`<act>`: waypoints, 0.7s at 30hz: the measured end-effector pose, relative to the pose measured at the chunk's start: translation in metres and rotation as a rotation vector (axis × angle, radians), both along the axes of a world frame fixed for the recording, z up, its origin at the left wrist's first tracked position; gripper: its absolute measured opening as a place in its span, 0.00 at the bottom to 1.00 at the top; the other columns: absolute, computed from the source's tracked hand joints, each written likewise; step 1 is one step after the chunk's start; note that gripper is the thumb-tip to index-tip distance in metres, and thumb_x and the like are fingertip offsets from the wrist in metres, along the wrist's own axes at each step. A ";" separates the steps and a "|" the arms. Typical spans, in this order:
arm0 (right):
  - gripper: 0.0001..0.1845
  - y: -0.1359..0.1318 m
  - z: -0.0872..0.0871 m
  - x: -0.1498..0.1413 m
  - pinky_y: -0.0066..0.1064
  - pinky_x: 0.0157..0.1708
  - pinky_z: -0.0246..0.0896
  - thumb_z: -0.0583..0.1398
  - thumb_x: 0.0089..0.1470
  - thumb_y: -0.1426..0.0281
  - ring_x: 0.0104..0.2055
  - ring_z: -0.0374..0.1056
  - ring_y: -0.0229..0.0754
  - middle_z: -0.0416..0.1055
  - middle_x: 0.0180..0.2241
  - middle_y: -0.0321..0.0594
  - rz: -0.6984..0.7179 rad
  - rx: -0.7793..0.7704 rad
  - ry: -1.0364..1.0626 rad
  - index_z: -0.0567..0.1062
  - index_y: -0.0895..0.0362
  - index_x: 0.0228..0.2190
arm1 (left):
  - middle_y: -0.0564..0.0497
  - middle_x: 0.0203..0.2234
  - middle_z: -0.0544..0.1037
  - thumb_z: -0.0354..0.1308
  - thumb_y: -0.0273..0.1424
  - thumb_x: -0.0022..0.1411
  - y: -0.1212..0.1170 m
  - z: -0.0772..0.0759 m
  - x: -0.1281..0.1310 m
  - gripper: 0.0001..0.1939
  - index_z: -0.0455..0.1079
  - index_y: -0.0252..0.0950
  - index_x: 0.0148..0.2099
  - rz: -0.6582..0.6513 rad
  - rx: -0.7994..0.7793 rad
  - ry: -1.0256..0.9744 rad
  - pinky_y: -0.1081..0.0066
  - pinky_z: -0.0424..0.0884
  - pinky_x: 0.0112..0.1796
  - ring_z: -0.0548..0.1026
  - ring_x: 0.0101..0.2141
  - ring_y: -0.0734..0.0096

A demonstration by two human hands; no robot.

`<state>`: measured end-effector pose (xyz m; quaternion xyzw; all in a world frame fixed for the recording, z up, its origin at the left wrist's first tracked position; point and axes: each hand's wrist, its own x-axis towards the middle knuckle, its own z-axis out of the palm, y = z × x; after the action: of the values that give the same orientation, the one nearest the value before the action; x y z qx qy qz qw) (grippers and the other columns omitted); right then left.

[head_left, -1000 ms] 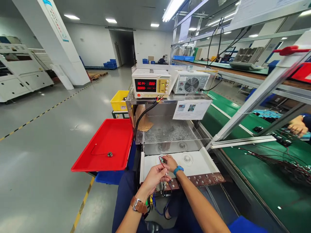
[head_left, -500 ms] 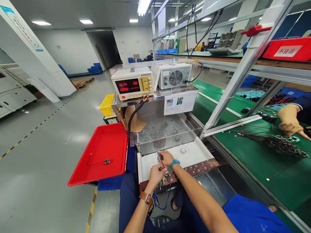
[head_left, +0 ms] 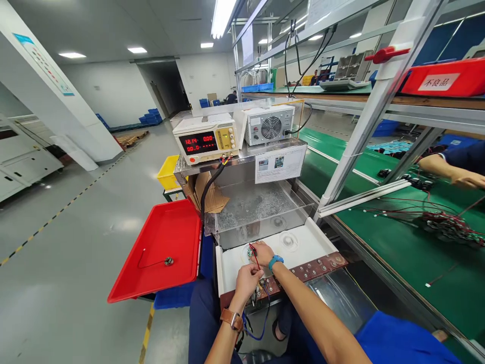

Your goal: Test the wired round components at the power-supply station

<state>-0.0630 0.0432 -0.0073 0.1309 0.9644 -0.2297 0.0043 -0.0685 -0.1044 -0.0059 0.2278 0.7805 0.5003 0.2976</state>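
On the left, a red tray (head_left: 172, 227) is holding a small round board (head_left: 168, 261) with a thin wire trailing from it. A power supply (head_left: 205, 139) is showing red digits. The left hand (head_left: 248, 279) is pinching a red wire (head_left: 256, 260) near the front edge of the white table (head_left: 233, 263). The wire is running up to a circuit board (head_left: 250, 252), which the right hand (head_left: 262, 253) is gripping. Farther right, wired boards (head_left: 449, 226) are lying piled on a green table (head_left: 394, 253), near a co-worker's hand (head_left: 469, 177).
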 end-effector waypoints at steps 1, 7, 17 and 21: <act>0.16 0.000 0.001 0.000 0.31 0.44 0.55 0.61 0.48 0.66 0.46 0.64 0.47 0.73 0.42 0.45 -0.002 0.000 -0.001 0.75 0.58 0.41 | 0.50 0.23 0.79 0.62 0.40 0.50 0.000 0.000 0.000 0.14 0.77 0.33 0.32 0.000 -0.004 -0.001 0.72 0.64 0.30 0.73 0.27 0.69; 0.15 -0.002 -0.001 0.000 0.31 0.44 0.55 0.61 0.48 0.66 0.46 0.64 0.47 0.73 0.41 0.44 -0.016 -0.014 0.012 0.75 0.57 0.39 | 0.50 0.25 0.79 0.61 0.39 0.51 -0.002 0.002 0.002 0.13 0.76 0.34 0.33 0.005 -0.020 0.022 0.72 0.64 0.31 0.73 0.29 0.68; 0.17 -0.004 -0.002 -0.002 0.31 0.46 0.56 0.60 0.45 0.68 0.47 0.64 0.48 0.73 0.42 0.45 -0.012 -0.044 0.028 0.76 0.58 0.39 | 0.49 0.25 0.79 0.60 0.38 0.51 -0.002 0.006 0.003 0.12 0.76 0.34 0.32 0.013 -0.029 0.075 0.71 0.64 0.32 0.74 0.29 0.66; 0.15 -0.004 -0.003 -0.002 0.32 0.46 0.57 0.59 0.44 0.69 0.47 0.65 0.49 0.73 0.41 0.47 -0.018 -0.040 0.040 0.75 0.58 0.37 | 0.49 0.26 0.80 0.60 0.40 0.51 -0.002 0.009 0.005 0.13 0.76 0.34 0.31 0.016 -0.018 0.074 0.71 0.64 0.32 0.74 0.30 0.66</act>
<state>-0.0650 0.0391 -0.0102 0.1349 0.9583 -0.2514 -0.0143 -0.0638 -0.1066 0.0027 0.2373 0.7973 0.4870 0.2662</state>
